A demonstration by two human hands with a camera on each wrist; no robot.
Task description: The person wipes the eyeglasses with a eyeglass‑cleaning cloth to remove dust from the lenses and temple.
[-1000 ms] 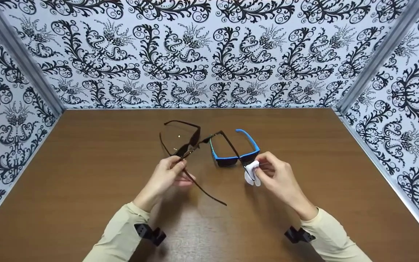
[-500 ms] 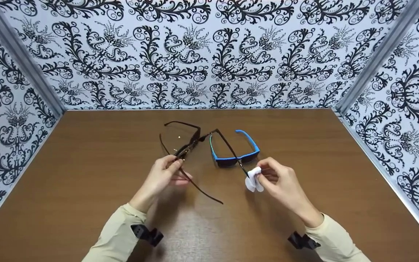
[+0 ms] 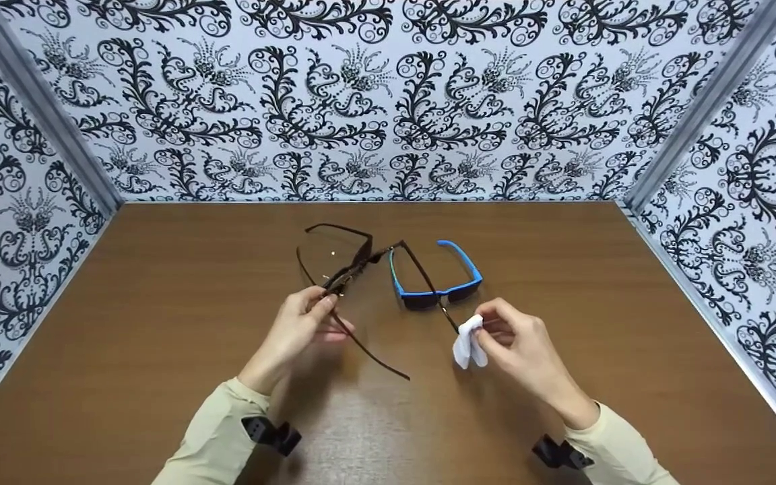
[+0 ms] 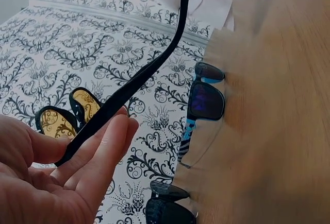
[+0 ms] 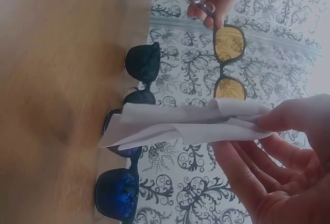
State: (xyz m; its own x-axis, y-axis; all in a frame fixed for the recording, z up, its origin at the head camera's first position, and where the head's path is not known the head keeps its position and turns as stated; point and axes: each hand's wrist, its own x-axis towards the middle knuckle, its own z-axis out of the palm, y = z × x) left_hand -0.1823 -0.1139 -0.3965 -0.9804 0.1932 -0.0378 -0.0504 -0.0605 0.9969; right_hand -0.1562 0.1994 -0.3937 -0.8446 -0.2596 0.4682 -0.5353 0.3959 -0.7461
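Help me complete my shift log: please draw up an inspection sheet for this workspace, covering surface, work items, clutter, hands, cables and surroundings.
Surface: brown wood-look table, with a glare patch near the front.
Work items: yellow-lensed glasses, held with arms open; white cloth, folded, at the end of one arm, whose tip is hidden.
Clutter: dark sunglasses and blue-framed sunglasses, resting arms-open; tiny pale spots, unidentifiable.
Hands: left hand pinches the yellow-lensed glasses by one arm; right hand pinches the cloth.
Cables: nothing seen.
Surroundings: black-and-white scroll-patterned walls, with grey corner strips.
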